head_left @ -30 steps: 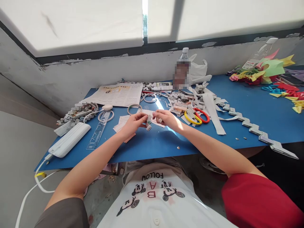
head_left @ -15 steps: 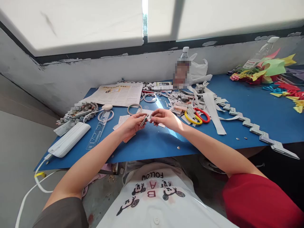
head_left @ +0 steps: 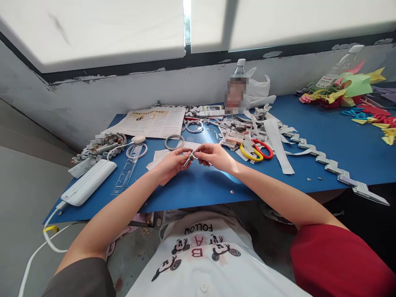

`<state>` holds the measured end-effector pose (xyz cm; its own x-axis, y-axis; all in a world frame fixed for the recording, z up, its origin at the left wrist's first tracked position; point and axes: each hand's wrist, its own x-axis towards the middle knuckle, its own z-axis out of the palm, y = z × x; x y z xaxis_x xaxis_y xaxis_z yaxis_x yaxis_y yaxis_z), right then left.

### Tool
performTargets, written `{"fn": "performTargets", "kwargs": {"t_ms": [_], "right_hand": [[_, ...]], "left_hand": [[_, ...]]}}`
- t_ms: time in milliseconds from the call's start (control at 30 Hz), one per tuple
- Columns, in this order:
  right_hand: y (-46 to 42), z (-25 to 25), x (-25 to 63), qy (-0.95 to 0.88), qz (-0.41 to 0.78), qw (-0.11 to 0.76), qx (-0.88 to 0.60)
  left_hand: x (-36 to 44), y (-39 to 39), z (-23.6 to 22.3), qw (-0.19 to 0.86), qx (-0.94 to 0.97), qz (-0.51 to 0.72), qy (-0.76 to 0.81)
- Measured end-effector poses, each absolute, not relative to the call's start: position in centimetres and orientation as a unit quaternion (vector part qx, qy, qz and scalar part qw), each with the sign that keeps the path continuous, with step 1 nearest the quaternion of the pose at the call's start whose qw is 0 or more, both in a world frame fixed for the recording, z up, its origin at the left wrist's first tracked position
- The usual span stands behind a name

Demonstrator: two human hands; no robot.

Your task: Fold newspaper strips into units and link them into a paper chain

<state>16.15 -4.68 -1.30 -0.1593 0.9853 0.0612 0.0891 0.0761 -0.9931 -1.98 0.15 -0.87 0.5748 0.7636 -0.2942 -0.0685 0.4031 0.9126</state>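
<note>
With fingers (head_left: 182, 153) of the left hand (head_left: 170, 165) and the right hand (head_left: 218, 157), pinched a small folded paper piece (head_left: 188, 160) between them, above the near part of the desk (head_left: 192, 194). Had paper sheets (head_left: 157, 156) beside the left hand, scissors (head_left: 253, 159) off to the right. Saw a newspaper (head_left: 154, 126) spread farther back, then a bottle (head_left: 236, 93) upright by the wall (head_left: 133, 93).

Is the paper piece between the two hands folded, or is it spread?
Folded: the paper piece in the left hand shows narrow, stacked layers.
</note>
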Motion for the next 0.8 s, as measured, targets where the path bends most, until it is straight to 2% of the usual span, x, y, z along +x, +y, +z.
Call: {"fn": "performTargets", "kwargs": {"t_ms": [800], "right_hand": [[-4.72,-1.15,16.11,-0.582,0.490,0.452,-0.465]], "left_hand": [[-2.05,0.33,-1.07,0.746,0.484,0.269,0.370]]}}
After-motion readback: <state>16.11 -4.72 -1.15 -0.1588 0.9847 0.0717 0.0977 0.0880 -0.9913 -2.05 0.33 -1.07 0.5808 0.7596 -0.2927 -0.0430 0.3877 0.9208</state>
